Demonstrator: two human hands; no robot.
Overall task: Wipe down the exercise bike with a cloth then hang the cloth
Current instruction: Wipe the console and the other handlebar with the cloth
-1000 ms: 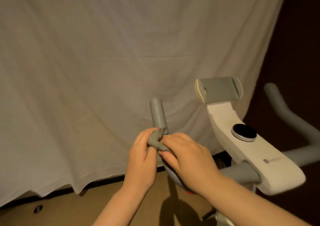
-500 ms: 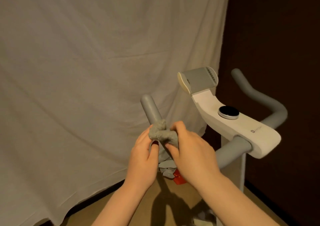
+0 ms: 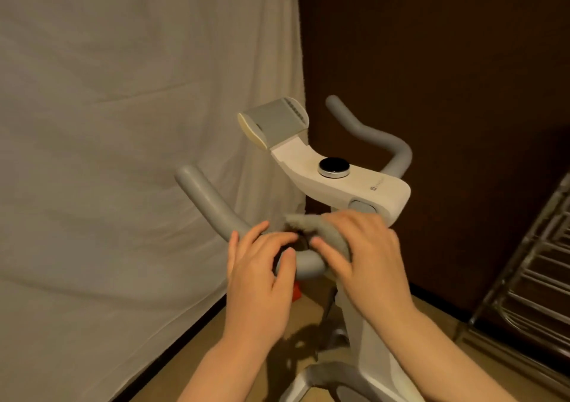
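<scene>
Holding the soft, light cloth bunched under curled right hand fingers on the left handlebar; left hand loose, holding nothing

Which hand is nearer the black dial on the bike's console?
Right. The right hand sits just below the console under the black dial, holding the cloth; the left hand is lower and further left.

Left hand fingers loosely spread, right hand fingers curled, gripping, both forearms extended forward
</scene>
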